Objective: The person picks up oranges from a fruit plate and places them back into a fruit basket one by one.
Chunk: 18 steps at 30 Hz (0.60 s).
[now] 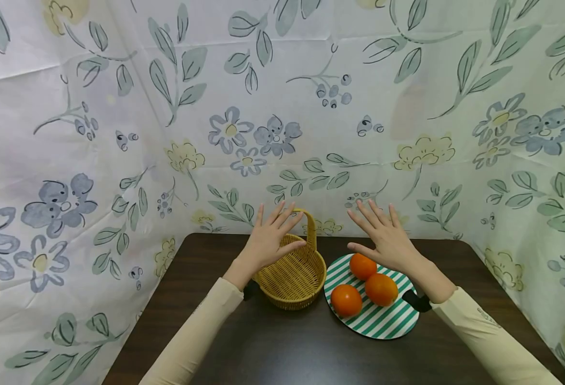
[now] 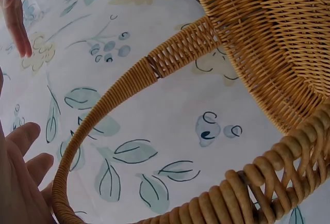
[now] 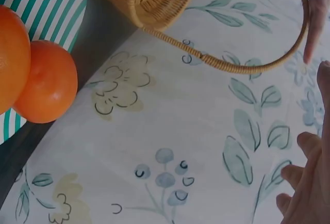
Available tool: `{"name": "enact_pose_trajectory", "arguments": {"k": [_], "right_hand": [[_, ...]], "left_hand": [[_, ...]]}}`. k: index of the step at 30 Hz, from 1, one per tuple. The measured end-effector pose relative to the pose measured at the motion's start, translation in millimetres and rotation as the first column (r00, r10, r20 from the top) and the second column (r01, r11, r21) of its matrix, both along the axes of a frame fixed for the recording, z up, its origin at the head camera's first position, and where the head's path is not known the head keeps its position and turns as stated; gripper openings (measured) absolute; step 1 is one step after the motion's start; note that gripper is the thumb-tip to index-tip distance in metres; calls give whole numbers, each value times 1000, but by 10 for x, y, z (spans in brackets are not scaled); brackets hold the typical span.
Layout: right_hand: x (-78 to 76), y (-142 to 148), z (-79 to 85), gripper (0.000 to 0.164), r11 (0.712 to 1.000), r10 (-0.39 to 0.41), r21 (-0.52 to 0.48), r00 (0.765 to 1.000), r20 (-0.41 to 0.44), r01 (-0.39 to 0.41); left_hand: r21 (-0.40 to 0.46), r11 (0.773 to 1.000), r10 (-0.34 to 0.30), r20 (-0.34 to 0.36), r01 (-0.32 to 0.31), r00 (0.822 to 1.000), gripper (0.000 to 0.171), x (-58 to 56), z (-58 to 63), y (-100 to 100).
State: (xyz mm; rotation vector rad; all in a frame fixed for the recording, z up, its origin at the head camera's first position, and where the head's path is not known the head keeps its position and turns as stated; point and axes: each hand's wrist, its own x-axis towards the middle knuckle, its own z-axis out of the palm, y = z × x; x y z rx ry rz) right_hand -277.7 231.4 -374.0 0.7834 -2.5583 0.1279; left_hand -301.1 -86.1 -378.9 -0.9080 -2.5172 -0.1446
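My left hand (image 1: 273,238) hovers over the left part of a wicker basket (image 1: 294,275), fingers spread and straight, holding nothing. The basket's tall handle (image 1: 311,230) rises behind that hand. To the right, my right hand (image 1: 383,238) is held up with fingers spread, over the back of a flat round plate (image 1: 383,323) with green and white stripes. Three oranges lie together on the plate: one at the back (image 1: 363,263), one at the right (image 1: 382,290) and one at the front left (image 1: 346,300). In the left wrist view, the handle (image 2: 124,87) arches close by the fingers.
The dark brown table (image 1: 273,347) carries the basket and the plate side by side. A white cloth (image 1: 263,96) with leaves and flowers hangs behind the table and along its sides. Dark bands (image 1: 414,301) show at the wrists, by the cream sleeves (image 1: 489,331).
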Motion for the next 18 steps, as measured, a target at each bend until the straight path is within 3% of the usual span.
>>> {"name": "enact_pose_trajectory", "arguments": {"k": [18], "right_hand": [[28,32,-55,81,998,19,-60,999,46,-17]], "left_hand": [[14,1000,21,10,-22,1000,75,9,-51,-93]]}}
